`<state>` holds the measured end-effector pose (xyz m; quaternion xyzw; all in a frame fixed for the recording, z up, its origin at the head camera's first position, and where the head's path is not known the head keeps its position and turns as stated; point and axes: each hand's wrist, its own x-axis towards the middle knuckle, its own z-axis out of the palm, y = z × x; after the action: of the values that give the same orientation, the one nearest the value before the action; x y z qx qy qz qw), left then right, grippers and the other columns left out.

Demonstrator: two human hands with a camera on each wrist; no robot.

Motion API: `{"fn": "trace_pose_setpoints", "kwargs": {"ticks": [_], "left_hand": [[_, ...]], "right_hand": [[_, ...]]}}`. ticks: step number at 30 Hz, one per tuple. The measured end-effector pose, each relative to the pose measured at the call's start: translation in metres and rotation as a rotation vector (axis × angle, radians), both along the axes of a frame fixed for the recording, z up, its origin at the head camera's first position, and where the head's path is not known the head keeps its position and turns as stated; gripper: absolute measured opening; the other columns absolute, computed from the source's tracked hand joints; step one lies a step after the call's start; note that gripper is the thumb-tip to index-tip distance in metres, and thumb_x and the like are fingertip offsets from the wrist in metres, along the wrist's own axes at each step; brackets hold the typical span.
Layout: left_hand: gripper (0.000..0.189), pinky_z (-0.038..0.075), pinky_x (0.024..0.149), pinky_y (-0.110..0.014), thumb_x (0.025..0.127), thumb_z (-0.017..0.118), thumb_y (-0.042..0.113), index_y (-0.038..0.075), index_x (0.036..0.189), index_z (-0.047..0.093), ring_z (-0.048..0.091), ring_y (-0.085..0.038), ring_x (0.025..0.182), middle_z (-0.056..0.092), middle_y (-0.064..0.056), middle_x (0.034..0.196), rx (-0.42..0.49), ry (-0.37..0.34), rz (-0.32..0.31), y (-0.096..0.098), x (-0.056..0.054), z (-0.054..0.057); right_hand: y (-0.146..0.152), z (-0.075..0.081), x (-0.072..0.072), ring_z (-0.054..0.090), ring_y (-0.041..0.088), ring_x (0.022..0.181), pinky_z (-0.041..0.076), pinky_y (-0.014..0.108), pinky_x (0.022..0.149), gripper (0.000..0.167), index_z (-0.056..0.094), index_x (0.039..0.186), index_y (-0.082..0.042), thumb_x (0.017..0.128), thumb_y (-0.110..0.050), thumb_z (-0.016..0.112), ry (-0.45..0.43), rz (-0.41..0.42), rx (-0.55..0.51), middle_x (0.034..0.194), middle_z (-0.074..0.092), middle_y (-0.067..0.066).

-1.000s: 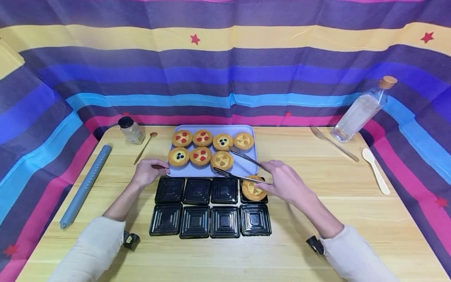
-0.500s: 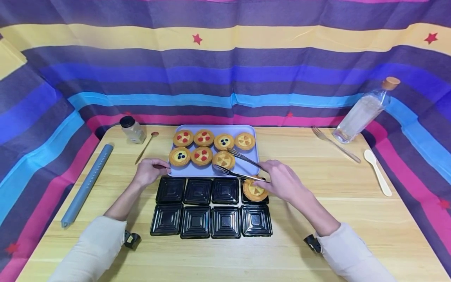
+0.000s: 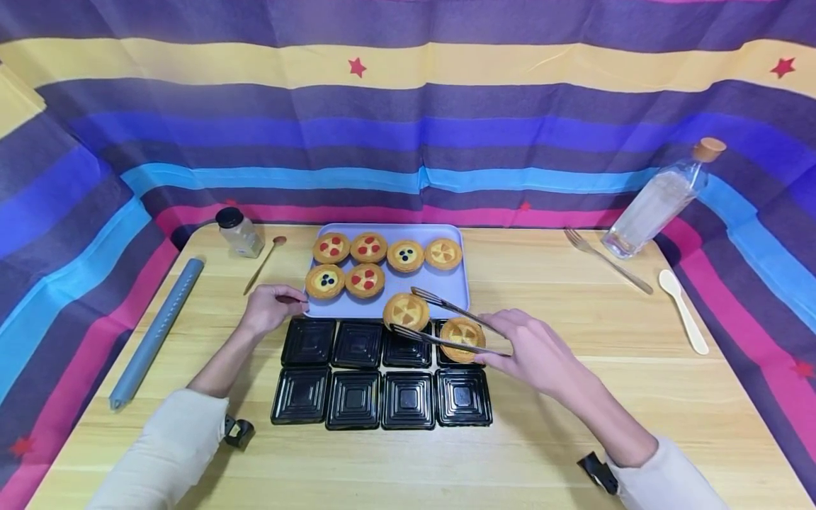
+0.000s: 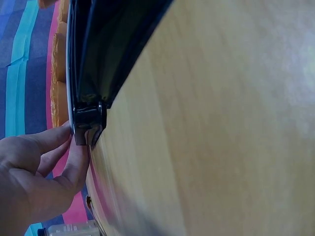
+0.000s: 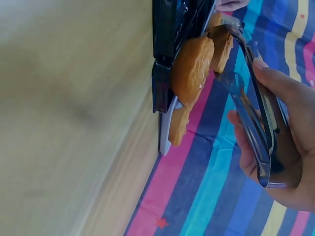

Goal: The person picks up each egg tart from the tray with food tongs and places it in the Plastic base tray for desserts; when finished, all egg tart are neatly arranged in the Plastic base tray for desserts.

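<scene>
My right hand (image 3: 542, 350) holds metal tongs (image 5: 246, 105), whose tips are on either side of a tart (image 3: 406, 312) with pale wedge-shaped topping. That tart is over the third black square container (image 3: 408, 352) of the back row, off the lavender tray (image 3: 357, 309). Another wedge-topped tart (image 3: 463, 338) sits in the back row's rightmost container, partly behind the tongs. The thumb and fingers of my left hand (image 3: 270, 310) pinch the tray's front left corner; the left wrist view shows them at its edge (image 4: 70, 98).
Several tarts (image 3: 365, 281) with red, dark-berry or wedge toppings remain on the tray. Other black containers (image 3: 354, 399) stand in two rows before it. A grey roll (image 3: 156, 334), small jar (image 3: 241, 235) and thin wooden spoon (image 3: 264, 265) lie left; fork (image 3: 608, 262), white spoon (image 3: 683, 312) and glass bottle (image 3: 653, 205) are right.
The tongs have lifted the wedge-topped tart off the tray's front row and carried it toward me over a black container. My left hand has stayed at the tray corner.
</scene>
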<state>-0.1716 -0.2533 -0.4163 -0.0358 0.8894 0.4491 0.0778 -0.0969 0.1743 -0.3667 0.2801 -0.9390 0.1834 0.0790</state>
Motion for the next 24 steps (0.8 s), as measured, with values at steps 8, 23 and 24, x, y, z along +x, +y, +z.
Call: {"fn": "trace_pose_setpoints", "kwargs": {"ticks": [8,23,24], "left_hand": [[0.021,0.051,0.066,-0.016,0.082,0.069,0.001,-0.01,0.1,0.067,0.061,0.003,0.066,0.072,-0.021,0.093,0.005,0.012,-0.004,0.001,-0.001,-0.001],[0.022,0.051,0.065,-0.016,0.083,0.069,0.002,-0.01,0.101,0.067,0.061,0.001,0.067,0.071,-0.023,0.095,-0.006,0.012,-0.011,-0.001,0.0,-0.001],[0.021,0.051,0.066,-0.016,0.083,0.069,0.002,-0.009,0.101,0.067,0.061,0.001,0.067,0.071,-0.022,0.095,-0.008,0.012,-0.012,-0.001,0.0,-0.001]], "right_hand": [[0.007,-0.005,0.017,0.067,0.021,0.096,0.055,0.038,0.081,0.06,0.065,0.119,-0.007,0.071,-0.04,0.081,-0.011,0.04,0.013,0.106,0.071,0.007],[0.001,0.001,0.012,0.066,0.024,0.098,0.055,0.04,0.083,0.069,0.062,0.124,-0.006,0.069,-0.043,0.082,-0.057,0.025,0.029,0.109,0.069,0.01],[-0.003,0.003,0.009,0.067,0.024,0.097,0.055,0.04,0.082,0.07,0.061,0.124,-0.007,0.069,-0.044,0.082,-0.059,0.024,0.02,0.108,0.069,0.01]]}}
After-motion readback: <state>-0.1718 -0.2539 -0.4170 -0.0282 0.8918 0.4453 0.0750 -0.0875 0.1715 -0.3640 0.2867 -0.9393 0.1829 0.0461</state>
